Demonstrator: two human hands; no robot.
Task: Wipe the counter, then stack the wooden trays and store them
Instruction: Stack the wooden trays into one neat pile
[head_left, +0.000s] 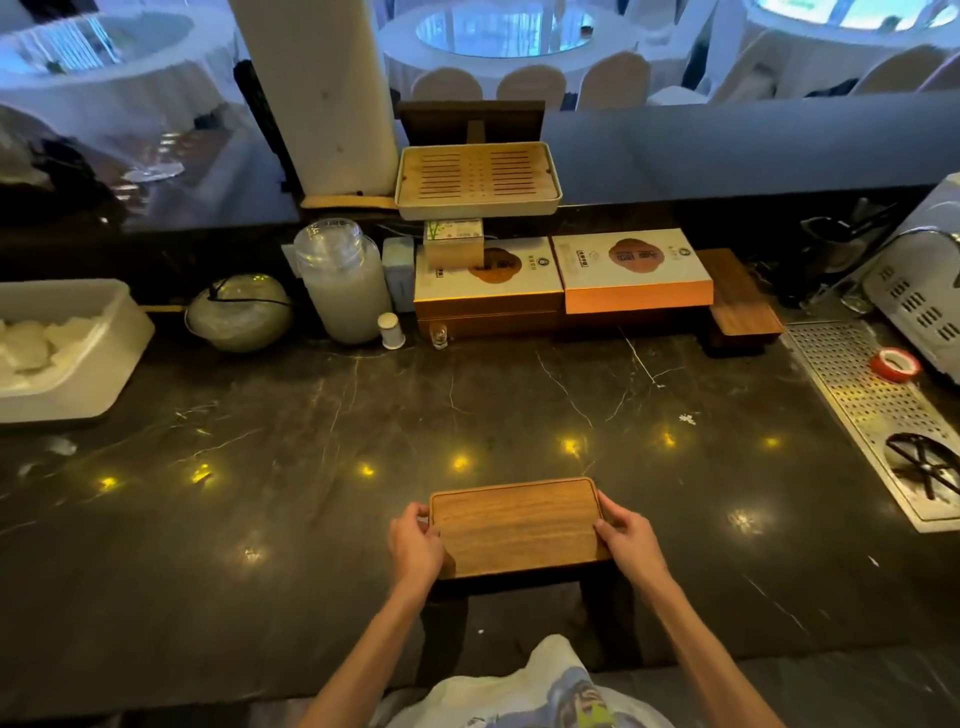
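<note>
A flat rectangular wooden tray (517, 525) hangs a little above the dark marble counter (260, 493), near its front edge. My left hand (415, 543) grips the tray's left short end and my right hand (628, 540) grips its right short end. A shadow lies on the counter under the tray. Another dark wooden tray (737, 296) rests on a low dark stand at the back right, beside the boxes. A slatted bamboo tray in a white base (478, 179) stands raised at the back centre.
Two white and orange boxes (631, 270) line the back. A big glass jar (343, 280), a round lidded bowl (239, 312) and a white bin (67, 343) stand at the left. A perforated metal drain grate (862, 400) with a red tape roll (894, 365) is on the right.
</note>
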